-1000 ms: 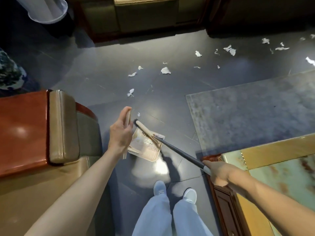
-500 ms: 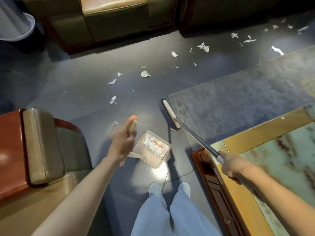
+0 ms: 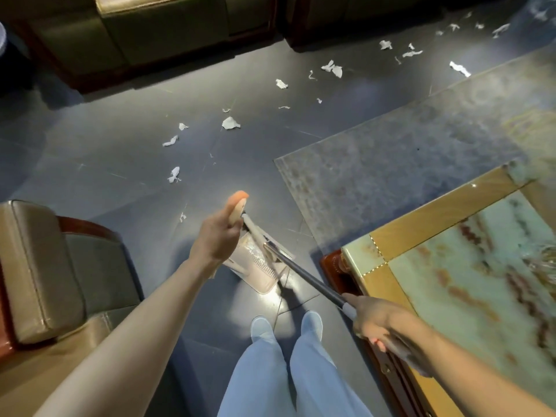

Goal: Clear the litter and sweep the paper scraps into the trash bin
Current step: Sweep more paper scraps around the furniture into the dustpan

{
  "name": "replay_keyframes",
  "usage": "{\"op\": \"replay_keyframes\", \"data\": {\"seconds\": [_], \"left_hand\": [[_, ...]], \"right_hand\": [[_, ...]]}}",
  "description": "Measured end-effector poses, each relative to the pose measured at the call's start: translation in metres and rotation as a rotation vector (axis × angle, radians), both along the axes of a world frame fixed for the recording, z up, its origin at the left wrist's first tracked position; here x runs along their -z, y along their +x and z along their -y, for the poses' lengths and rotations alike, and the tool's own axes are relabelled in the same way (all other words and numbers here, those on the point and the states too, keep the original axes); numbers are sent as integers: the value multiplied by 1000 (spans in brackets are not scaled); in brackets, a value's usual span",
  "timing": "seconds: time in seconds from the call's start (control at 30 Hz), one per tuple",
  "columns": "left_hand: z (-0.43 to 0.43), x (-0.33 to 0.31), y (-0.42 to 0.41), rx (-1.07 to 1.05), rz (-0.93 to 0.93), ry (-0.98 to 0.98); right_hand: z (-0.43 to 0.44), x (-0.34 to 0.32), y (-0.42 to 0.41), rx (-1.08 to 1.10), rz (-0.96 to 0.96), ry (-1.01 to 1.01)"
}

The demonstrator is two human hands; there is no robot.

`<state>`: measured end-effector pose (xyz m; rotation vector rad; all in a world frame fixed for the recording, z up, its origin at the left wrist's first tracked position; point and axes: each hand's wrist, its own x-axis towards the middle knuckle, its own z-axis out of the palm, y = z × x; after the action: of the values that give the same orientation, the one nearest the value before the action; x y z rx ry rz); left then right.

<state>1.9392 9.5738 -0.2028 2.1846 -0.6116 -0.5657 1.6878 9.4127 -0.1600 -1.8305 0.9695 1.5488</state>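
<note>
My left hand [image 3: 219,233] grips the upright handle of a pale dustpan [image 3: 258,266] that rests on the dark floor just ahead of my feet. My right hand [image 3: 376,320] grips the dark handle of a broom [image 3: 304,275]. The broom's pale head lies over the dustpan's mouth, close to my left thumb. White paper scraps [image 3: 231,123] lie scattered across the floor beyond, in a trail running to the far right [image 3: 332,68]. One scrap [image 3: 174,175] lies nearest, left of the dustpan. No trash bin shows clearly.
A leather armchair [image 3: 45,266] stands at the left. A marble-topped table [image 3: 469,275] with a wooden frame is at the right, on a grey rug [image 3: 391,164]. Dark sofas [image 3: 168,31] line the far side.
The broom head has swung back from the rug's edge to the dustpan's mouth. The view has shifted right, and the white bin at the upper left has left the frame.
</note>
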Motion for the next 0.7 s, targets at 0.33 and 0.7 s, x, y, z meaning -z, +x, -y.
{"op": "replay_keyframes", "data": {"seconds": [0.33, 0.7], "left_hand": [[-86, -22, 6, -244, 19, -62], [-152, -32, 42, -738, 30, 0]], "right_hand": [[8, -62, 71, -387, 110, -112], [8, -26, 249, -456, 248, -50]]}}
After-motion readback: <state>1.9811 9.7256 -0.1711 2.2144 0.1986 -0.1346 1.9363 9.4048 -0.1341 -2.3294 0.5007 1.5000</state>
